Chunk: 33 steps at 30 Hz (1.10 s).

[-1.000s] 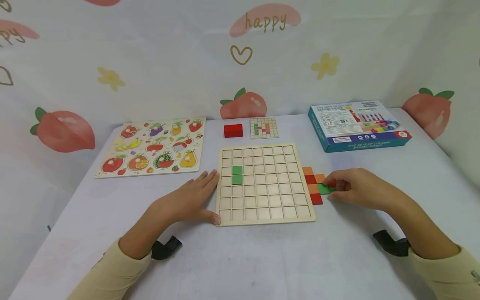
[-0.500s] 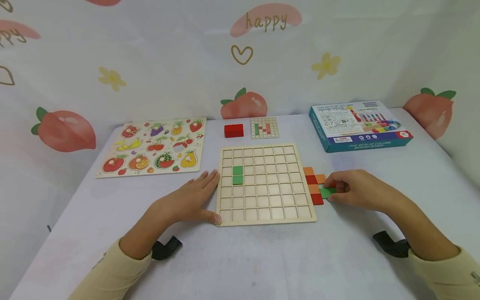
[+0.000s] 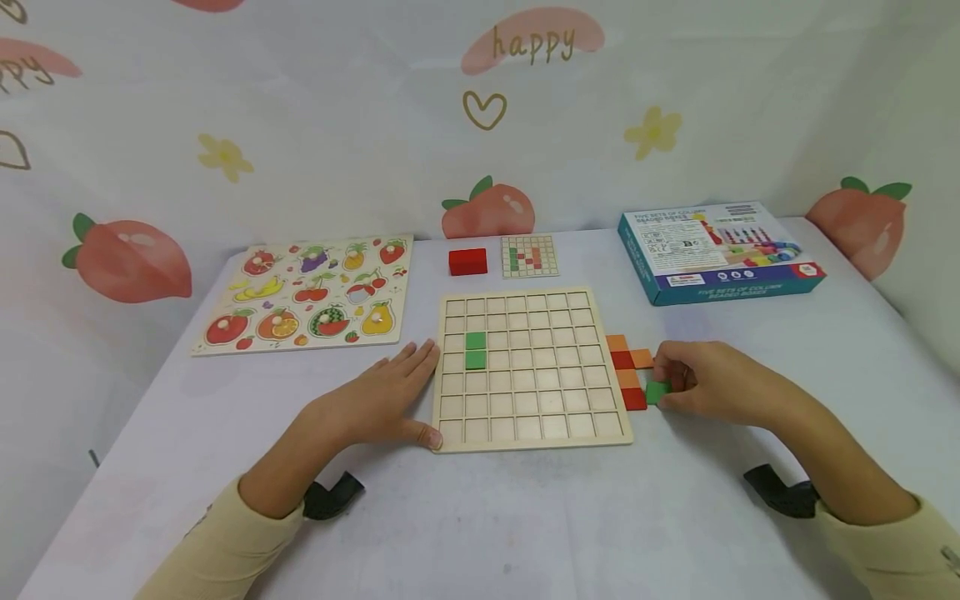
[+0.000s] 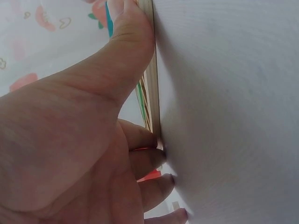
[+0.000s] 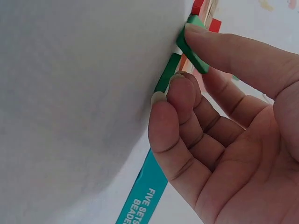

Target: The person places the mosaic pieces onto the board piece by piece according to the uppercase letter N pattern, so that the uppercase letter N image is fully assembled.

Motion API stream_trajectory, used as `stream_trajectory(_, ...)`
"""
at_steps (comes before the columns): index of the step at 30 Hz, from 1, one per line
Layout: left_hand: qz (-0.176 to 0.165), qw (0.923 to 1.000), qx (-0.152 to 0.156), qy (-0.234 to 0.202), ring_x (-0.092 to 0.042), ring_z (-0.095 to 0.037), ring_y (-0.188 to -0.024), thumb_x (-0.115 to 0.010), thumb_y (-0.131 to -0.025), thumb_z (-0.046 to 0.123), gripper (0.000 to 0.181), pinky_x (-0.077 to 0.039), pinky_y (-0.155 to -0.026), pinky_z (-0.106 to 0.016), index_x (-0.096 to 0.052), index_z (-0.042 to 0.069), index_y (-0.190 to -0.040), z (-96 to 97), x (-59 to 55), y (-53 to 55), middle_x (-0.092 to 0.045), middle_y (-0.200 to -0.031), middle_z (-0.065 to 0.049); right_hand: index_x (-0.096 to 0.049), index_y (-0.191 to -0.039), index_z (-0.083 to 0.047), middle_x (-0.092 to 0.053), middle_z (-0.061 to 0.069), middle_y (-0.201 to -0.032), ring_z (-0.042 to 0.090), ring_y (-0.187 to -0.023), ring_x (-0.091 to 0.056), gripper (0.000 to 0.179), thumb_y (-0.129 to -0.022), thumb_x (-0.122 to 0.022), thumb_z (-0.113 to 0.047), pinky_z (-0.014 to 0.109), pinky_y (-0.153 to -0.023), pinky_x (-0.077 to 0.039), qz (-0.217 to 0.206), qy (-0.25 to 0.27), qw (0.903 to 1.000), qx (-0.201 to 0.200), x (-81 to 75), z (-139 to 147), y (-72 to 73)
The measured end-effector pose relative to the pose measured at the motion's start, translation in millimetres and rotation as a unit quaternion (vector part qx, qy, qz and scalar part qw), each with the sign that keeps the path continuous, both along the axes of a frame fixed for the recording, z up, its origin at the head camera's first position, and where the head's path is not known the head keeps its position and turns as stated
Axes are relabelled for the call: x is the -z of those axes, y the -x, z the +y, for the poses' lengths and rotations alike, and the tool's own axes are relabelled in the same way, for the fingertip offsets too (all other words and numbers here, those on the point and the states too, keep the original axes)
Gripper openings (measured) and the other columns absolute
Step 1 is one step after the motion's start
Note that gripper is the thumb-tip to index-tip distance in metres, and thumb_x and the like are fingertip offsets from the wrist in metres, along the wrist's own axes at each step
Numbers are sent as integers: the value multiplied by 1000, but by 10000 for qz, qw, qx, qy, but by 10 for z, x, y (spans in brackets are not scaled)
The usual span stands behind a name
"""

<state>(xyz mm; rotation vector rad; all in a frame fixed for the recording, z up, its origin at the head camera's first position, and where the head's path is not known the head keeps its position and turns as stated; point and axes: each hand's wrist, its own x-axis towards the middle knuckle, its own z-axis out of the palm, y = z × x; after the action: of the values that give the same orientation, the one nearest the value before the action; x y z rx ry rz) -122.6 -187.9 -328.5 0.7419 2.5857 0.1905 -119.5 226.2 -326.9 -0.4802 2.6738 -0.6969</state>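
A square wooden grid board (image 3: 528,358) lies flat in the head view, two green tiles (image 3: 476,350) side by side in its left part. Against its left edge rests my left hand (image 3: 378,400), fingers extended and thumb on the near corner. The left wrist view shows that thumb (image 4: 133,42) along the board's edge. Right of the board, my right hand (image 3: 720,379) pinches a green tile (image 3: 657,392) between thumb and index finger. In the right wrist view this green tile (image 5: 192,49) is tilted, with another green piece (image 5: 168,74) behind the fingertips.
Orange and red tiles (image 3: 628,378) lie along the board's right edge. Behind the board are a red block (image 3: 468,262) and a small patterned grid card (image 3: 529,256). A fruit puzzle (image 3: 307,296) lies back left; a flat cardboard box (image 3: 723,252) lies back right.
My right hand has drawn a green tile slightly right and toward me, away from the orange and red tiles. The red tile seen between its fingers is now hidden. My left hand stays put.
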Motion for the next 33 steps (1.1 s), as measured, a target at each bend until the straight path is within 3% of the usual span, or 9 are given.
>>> stream_trajectory(9, 3, 10000, -9, -19, -8, -38, -151, -75, -80, 61, 118, -18, -117, -58, -14, -2, -159, 0, -14, -1, -10, -166, -17, -64, -90, -15, -58, -4, -80, 17, -81, -55, 17, -85, -80, -13, 26, -64, -51, -58, 181, 9998, -111, -65, 14, -13)
stream_trajectory(17, -39, 10000, 20, -33, -8, -38, -151, -74, -80, 63, 119, -18, -117, -59, -13, -1, -159, -3, -19, -5, -10, -166, -17, -71, -95, -13, -68, -3, -90, 20, -87, -60, 11, -87, -78, -11, 25, -73, -54, 62, 738, 9970, 232, -91, -7, -20)
stream_trajectory(24, -29, 10000, 7, -9, -7, -37, -152, -73, -80, 63, 118, -18, -117, -59, -13, -1, -159, -3, -9, -3, -10, -166, -17, -73, -95, -8, -71, 3, -89, 22, -81, -63, 10, -88, -78, -13, 29, -68, -57, -550, 1453, 9858, 634, -77, -190, 1)
stream_trajectory(29, -23, 10000, -6, -31, -8, -37, -151, -74, -80, 62, 118, -18, -117, -59, -14, -2, -159, -3, -4, -6, -10, -166, -17, -72, -95, -3, -70, 6, -82, 22, -70, -65, 11, -89, -77, -11, 32, -64, -57, -980, 1841, 9771, 413, -80, -373, 44)
stream_trajectory(33, -12, 10000, -8, -46, -8, -37, -151, -74, -79, 61, 118, -18, -117, -58, -14, -2, -159, -3, -1, -7, -10, -166, -17, -73, -92, -6, -69, 4, -80, 21, -72, -63, 6, -89, -76, -10, 33, -66, -55, -1066, 1809, 9776, 153, -95, -535, 84)
